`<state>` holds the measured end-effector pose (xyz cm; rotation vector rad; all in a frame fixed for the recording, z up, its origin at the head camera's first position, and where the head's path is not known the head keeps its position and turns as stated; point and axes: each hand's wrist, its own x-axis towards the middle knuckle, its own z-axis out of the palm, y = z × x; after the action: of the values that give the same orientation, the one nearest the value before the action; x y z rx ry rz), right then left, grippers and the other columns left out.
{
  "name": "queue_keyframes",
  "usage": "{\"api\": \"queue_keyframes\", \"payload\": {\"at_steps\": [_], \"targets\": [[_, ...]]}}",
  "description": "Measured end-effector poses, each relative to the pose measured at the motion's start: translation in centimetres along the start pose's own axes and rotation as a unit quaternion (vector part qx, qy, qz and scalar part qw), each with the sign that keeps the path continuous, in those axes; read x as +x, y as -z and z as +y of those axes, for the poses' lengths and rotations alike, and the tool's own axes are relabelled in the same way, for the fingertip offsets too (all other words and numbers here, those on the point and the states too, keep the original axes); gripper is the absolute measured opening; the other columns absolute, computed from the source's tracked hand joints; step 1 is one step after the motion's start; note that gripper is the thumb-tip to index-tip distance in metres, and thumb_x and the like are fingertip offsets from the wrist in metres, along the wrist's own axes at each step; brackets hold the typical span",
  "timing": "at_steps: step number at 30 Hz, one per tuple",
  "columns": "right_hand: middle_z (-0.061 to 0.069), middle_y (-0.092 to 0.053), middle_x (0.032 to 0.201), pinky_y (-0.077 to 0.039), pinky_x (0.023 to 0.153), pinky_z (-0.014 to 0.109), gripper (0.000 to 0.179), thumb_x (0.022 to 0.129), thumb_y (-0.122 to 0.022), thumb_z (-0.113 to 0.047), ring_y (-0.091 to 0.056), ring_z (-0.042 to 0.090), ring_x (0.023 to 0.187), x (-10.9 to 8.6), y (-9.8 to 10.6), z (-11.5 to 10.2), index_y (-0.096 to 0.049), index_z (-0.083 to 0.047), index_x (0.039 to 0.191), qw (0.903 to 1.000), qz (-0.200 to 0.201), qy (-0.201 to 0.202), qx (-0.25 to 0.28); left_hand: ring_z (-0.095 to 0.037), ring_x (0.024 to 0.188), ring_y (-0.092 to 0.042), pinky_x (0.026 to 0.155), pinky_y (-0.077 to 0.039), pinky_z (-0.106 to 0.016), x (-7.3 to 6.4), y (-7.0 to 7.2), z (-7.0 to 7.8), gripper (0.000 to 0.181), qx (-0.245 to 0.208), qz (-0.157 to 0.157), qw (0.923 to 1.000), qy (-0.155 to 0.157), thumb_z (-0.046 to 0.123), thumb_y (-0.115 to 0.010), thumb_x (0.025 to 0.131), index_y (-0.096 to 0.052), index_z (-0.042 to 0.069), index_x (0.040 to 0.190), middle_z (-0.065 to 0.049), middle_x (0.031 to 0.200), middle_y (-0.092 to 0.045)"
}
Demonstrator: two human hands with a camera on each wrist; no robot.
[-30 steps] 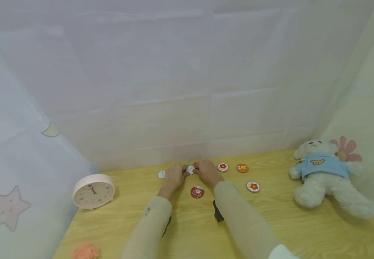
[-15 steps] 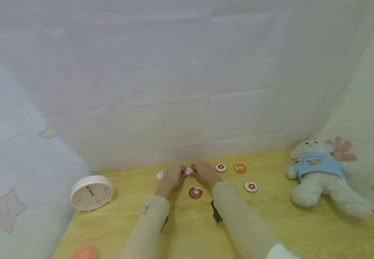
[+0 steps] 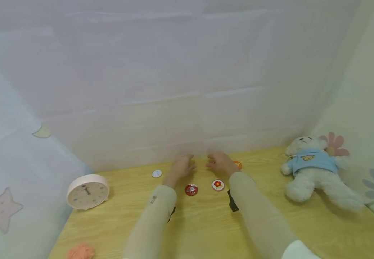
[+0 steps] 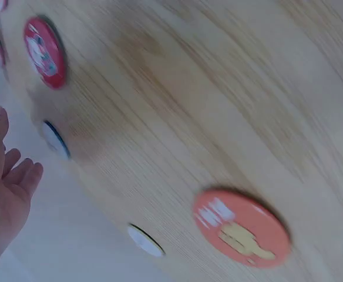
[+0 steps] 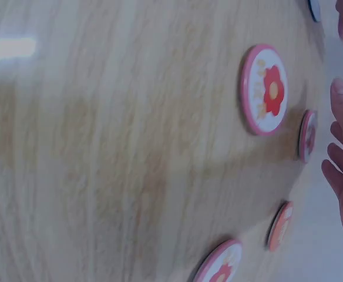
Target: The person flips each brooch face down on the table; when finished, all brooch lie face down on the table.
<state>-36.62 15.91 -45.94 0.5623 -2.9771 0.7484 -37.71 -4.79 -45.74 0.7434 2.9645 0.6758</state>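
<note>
My left hand [image 3: 181, 167] hovers near the back edge of the table with its fingers loose and nothing in them. A white badge [image 4: 55, 140] lies on the wood beside it in the left wrist view; the hand hides it in the head view. To the right, my right hand [image 3: 220, 163] is also relaxed and holds nothing, a gap separating the two. Nearest it in the right wrist view is a flower badge [image 5: 308, 136]. In front of the hands lie a red badge [image 3: 191, 190] and another flower badge [image 3: 218, 185].
Another white badge [image 3: 156, 173] lies left of the hands, an orange badge [image 3: 238, 164] right. A second orange badge [image 4: 242, 228] and a third flower badge [image 5: 220, 263] show in wrist views. A clock [image 3: 88, 192], orange fluffy item [image 3: 80, 251] and plush bear [image 3: 313, 169] stand around.
Both hands have let go of the white badge they pinched between them and moved apart. The right hand moved right, uncovering a flower badge and covering others. The head view shifted slightly.
</note>
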Motion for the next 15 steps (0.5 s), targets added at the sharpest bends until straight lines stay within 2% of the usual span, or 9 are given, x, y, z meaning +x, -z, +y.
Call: {"api": "queue_keyframes", "payload": {"at_steps": [2,3,5,7,9,11,13,15], "targets": [[0.015,-0.068,0.097,-0.051,0.080,0.038,0.022,0.093,-0.067,-0.016,-0.062,0.024,0.088,-0.2,0.1,0.4,-0.069,0.003,0.103,0.9995,-0.006,0.028,-0.010,-0.031,0.113,-0.058,0.102,-0.045,-0.043,0.4,-0.4,0.8,0.052,-0.013,-0.008,0.9999,0.005,0.019,-0.063,0.097,-0.045,-0.001,0.142,-0.018,0.124,-0.060],[0.012,-0.065,0.085,-0.049,0.069,0.035,0.018,0.092,-0.067,-0.014,-0.058,0.021,0.075,-0.3,0.1,0.6,-0.068,0.004,0.095,0.9991,-0.010,0.040,-0.010,-0.031,0.110,-0.059,0.101,-0.046,-0.043,0.5,-0.7,1.3,0.050,-0.016,-0.010,0.9998,0.006,0.017,-0.063,0.097,-0.046,-0.002,0.140,-0.017,0.121,-0.061],[0.008,-0.052,0.067,-0.038,0.054,0.031,0.017,0.089,-0.067,-0.009,-0.044,0.015,0.060,-0.5,-0.2,0.9,-0.063,0.005,0.081,0.9981,-0.013,0.060,-0.001,-0.030,0.105,-0.060,0.097,-0.048,-0.042,0.8,-1.3,2.1,0.046,-0.014,-0.013,0.9998,0.000,0.015,-0.064,0.096,-0.049,-0.003,0.136,-0.016,0.112,-0.063],[0.006,-0.044,0.061,-0.029,0.050,0.028,0.020,0.088,-0.068,-0.007,-0.035,0.012,0.054,-0.8,-0.3,1.0,-0.059,0.005,0.075,0.9974,-0.013,0.069,0.017,-0.029,0.099,-0.061,0.091,-0.051,-0.040,1.1,-2.2,2.7,0.036,-0.002,-0.016,0.9998,-0.012,0.013,-0.065,0.095,-0.055,-0.003,0.125,-0.013,0.102,-0.063],[0.004,-0.044,0.062,-0.028,0.051,0.027,0.019,0.088,-0.069,-0.007,-0.035,0.011,0.055,-1.0,-0.4,1.3,-0.060,0.004,0.076,0.9975,-0.010,0.066,0.024,-0.028,0.096,-0.062,0.087,-0.052,-0.039,1.3,-3.0,3.1,0.030,0.022,-0.024,0.9992,-0.025,0.015,-0.065,0.095,-0.058,-0.002,0.119,-0.010,0.095,-0.063],[0.007,-0.052,0.067,-0.035,0.056,0.029,0.013,0.088,-0.070,-0.008,-0.041,0.014,0.060,-1.1,-0.4,1.7,-0.064,0.002,0.081,0.9980,-0.007,0.059,0.020,-0.027,0.093,-0.064,0.083,-0.054,-0.037,1.4,-3.6,3.4,0.024,0.045,-0.034,0.9979,-0.031,0.017,-0.065,0.095,-0.060,0.000,0.112,-0.008,0.090,-0.063],[0.012,-0.063,0.080,-0.045,0.065,0.034,0.015,0.086,-0.071,-0.009,-0.052,0.019,0.070,-1.2,-0.2,2.1,-0.069,0.004,0.094,0.9988,-0.003,0.047,0.009,-0.026,0.091,-0.065,0.081,-0.054,-0.036,1.4,-4.0,3.6,0.024,0.064,-0.044,0.9967,-0.025,0.021,-0.064,0.096,-0.060,0.003,0.110,-0.007,0.089,-0.064],[0.015,-0.069,0.101,-0.049,0.081,0.038,0.030,0.086,-0.074,-0.013,-0.060,0.025,0.089,-1.3,0.0,2.6,-0.069,0.004,0.110,0.9997,-0.003,0.020,0.011,-0.024,0.087,-0.064,0.077,-0.054,-0.035,1.4,-4.2,3.7,0.021,0.081,-0.042,0.9955,-0.023,0.024,-0.065,0.095,-0.060,0.005,0.103,-0.005,0.085,-0.062]]}}
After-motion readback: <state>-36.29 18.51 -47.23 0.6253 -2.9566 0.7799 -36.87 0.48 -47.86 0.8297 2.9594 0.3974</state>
